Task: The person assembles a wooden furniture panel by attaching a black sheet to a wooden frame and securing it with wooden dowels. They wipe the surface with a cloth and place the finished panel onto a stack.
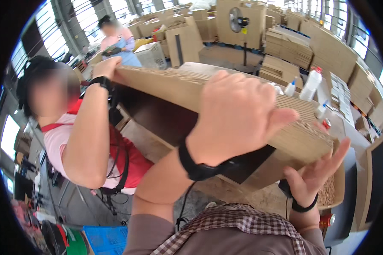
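Note:
A long, thick cardboard piece (161, 88) with a ridged, torn-looking edge is tilted up in front of me, its dark inner face (166, 117) showing beneath. My left hand (238, 114) is closed over its top edge, thumb pointing right. At the near right corner, my right hand (312, 180) has its fingers stretched out and apart, the palm close against the cardboard; whether it touches is unclear. Both my wrists carry black bands. A co-worker's hand (107, 68) grips the far left end of the same piece.
The co-worker in a red apron (134, 170) stands close on my left. White bottles (311, 85) with coloured caps stand on the bench beyond. A cardboard box with brown filler (327, 193) and a red can (327, 219) are at right. Behind are a fan (238, 20), cardboard stacks (289, 46) and another person.

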A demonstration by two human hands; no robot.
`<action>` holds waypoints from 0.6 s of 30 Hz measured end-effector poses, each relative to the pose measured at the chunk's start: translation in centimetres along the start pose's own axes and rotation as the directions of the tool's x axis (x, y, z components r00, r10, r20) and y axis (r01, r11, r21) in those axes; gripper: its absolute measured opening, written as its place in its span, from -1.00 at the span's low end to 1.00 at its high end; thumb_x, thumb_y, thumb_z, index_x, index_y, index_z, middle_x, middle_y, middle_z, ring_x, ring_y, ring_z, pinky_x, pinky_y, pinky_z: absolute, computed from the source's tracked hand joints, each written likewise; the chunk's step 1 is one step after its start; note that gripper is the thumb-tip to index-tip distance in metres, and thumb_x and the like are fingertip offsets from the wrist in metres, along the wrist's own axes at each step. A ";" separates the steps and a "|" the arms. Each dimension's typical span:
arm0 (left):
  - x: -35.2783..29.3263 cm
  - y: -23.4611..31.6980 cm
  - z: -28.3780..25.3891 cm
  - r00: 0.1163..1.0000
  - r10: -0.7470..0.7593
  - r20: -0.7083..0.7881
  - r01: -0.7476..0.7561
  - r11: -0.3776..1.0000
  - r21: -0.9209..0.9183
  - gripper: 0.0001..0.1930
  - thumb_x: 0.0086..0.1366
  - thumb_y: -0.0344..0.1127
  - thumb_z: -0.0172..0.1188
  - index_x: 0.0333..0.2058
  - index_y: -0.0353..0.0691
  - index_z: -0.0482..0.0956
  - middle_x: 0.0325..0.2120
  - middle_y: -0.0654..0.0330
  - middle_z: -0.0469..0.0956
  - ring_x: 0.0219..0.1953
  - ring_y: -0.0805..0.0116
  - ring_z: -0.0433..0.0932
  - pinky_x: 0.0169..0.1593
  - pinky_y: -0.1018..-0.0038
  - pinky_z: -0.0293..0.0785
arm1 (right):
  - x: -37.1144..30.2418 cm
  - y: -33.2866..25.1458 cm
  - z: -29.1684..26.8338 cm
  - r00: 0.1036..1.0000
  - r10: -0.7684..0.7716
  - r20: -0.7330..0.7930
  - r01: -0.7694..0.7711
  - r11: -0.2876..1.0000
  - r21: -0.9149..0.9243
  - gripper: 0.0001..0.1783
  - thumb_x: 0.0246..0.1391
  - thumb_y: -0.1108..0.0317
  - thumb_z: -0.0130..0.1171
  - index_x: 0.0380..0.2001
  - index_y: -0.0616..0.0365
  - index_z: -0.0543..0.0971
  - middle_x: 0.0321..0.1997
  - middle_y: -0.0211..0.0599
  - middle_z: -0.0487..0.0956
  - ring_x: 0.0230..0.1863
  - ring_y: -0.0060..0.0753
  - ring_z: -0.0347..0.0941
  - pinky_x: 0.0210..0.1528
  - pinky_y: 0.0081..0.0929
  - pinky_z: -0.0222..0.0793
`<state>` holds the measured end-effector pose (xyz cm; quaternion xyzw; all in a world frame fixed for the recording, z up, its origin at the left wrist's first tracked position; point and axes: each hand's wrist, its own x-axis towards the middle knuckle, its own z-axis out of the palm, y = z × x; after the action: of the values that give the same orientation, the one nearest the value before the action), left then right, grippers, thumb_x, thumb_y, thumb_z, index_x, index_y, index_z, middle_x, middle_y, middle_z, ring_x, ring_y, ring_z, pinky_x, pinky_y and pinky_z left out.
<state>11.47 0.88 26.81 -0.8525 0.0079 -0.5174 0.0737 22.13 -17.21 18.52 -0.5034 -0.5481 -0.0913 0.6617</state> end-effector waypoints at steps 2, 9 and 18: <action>-0.2 -0.6 -0.9 0.996 0.013 0.094 -0.009 0.999 -0.043 -0.51 0.29 0.16 -0.07 -0.47 -0.23 0.39 -0.56 0.07 0.41 -0.47 0.01 0.42 -0.35 0.23 0.30 | 2.8 -1.6 -0.5 0.989 -0.068 0.130 0.092 0.977 -0.194 -0.03 -0.19 0.37 0.40 0.24 0.19 0.07 0.25 0.12 0.22 0.29 -0.06 0.17 0.26 -0.18 0.13; -2.3 -7.8 -4.1 0.978 -0.211 0.000 0.208 0.966 0.155 -0.59 0.35 -0.05 -0.08 -0.51 -0.27 0.47 -0.57 0.13 0.43 -0.40 0.08 0.41 -0.19 0.26 0.27 | 3.1 -0.9 -2.4 0.968 -0.029 0.248 -0.001 0.993 0.117 -0.35 0.07 0.25 0.21 0.16 0.26 0.21 0.22 0.07 0.32 0.26 -0.11 0.23 0.27 -0.22 0.08; -3.9 -10.5 -3.4 0.961 -0.229 -0.156 0.249 0.961 0.117 -0.64 0.33 -0.25 -0.14 -0.62 -0.30 0.37 -0.66 0.06 0.36 -0.53 0.06 0.33 -0.32 0.28 0.18 | 2.2 -1.0 -1.6 0.989 -0.112 0.101 0.135 0.953 -0.273 -0.23 -0.26 0.40 0.49 0.00 0.25 0.25 -0.21 -0.21 0.43 -0.06 -0.27 0.42 -0.02 -0.40 0.34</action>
<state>6.04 11.20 26.34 -0.8014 -0.1254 -0.5809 0.0676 23.34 -17.91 21.05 -0.5597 -0.5877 -0.1873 0.5534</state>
